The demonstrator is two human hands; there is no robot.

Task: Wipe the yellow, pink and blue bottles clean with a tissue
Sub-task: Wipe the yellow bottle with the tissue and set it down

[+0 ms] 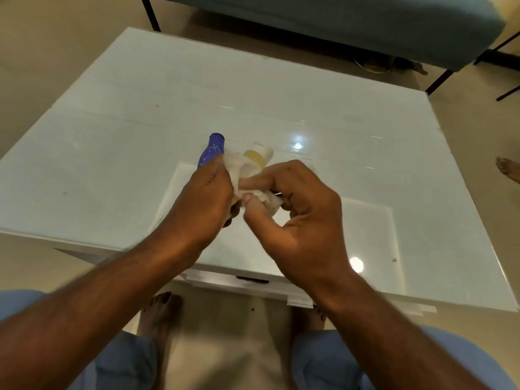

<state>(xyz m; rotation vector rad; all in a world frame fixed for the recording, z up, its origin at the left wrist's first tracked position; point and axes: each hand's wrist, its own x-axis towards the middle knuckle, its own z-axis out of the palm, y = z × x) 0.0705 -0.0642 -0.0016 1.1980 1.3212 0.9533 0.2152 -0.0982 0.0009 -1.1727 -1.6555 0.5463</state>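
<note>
My left hand (205,198) grips the yellow bottle (254,157) over the middle of the white table (112,153); only the bottle's upper part and pale cap show past my fingers. My right hand (292,204) pinches a crumpled white tissue (239,170) against the bottle's body. The blue bottle (211,150) stands on the table just behind my left hand, its lower half hidden by it. No pink bottle is in view.
A dark-legged bench with a blue-grey cushion (337,23) stands beyond the table's far edge. Someone's bare foot (508,168) shows at the right edge. My own feet and knees are below the table's near edge.
</note>
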